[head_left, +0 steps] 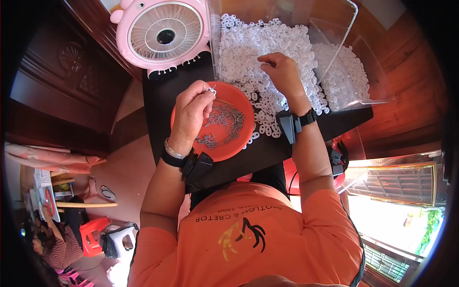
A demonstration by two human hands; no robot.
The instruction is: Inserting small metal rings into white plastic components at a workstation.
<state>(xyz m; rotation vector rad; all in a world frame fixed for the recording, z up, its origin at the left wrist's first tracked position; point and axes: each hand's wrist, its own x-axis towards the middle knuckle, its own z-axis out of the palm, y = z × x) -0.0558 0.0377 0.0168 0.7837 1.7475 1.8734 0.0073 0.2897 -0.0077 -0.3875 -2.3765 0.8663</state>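
- The left hand (191, 106) pinches a small white piece (211, 91) between thumb and fingertips, above the bowl's edge.
- The right hand (287, 76), apart from the left, hangs over the white heap, fingers bent; whether it grips anything I cannot tell.
- The bowl (247, 107) is round, smooth, orange-red plastic, standing on the worktop.
- Inside it lie slim grey metallic pins (230, 119), loosely scattered.
- The heap of white pieces (263, 40) is knobbly: flat, rounded ovals with holes, spilling toward the bowl.
- Clear, stiff-walled plastic box (342, 40) around the heap.
- The worktop (158, 110) is dark and flat.
- A glossy pink fan (165, 37), round-grilled, stands beside the box.
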